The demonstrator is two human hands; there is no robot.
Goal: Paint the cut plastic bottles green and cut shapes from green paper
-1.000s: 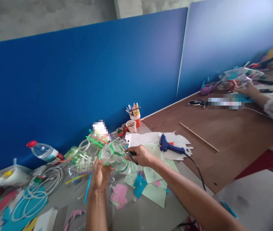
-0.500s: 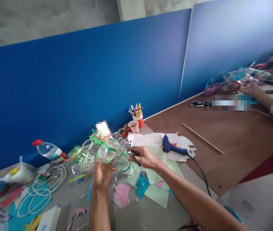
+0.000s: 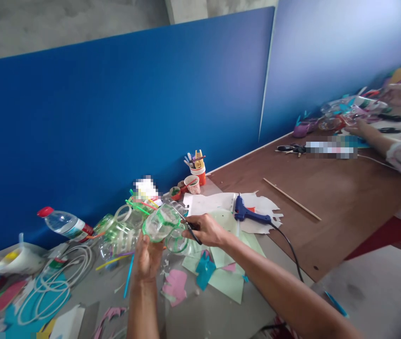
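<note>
My left hand (image 3: 147, 256) grips a clear cut plastic bottle piece with green-painted edges (image 3: 161, 222), held up over the grey table (image 3: 200, 315). My right hand (image 3: 205, 229) is closed round a thin dark tool (image 3: 194, 234), whose tip touches the piece's right side. A second clear green-edged bottle piece (image 3: 177, 243) sits just below, between the two hands. More cut bottle rings and straws (image 3: 123, 228) lie to the left of my hands.
A blue glue gun (image 3: 248, 215) with a black cord lies on white and green paper right of my hands. Cups of pens (image 3: 196, 172) stand by the blue partition. A water bottle (image 3: 64, 223), white cable and paper scraps lie left. Another person's arm (image 3: 380, 139) works at the far right.
The bottle piece in my left hand has turned slightly, and the view has swung a little. Both hands remain in nearly the same place.
</note>
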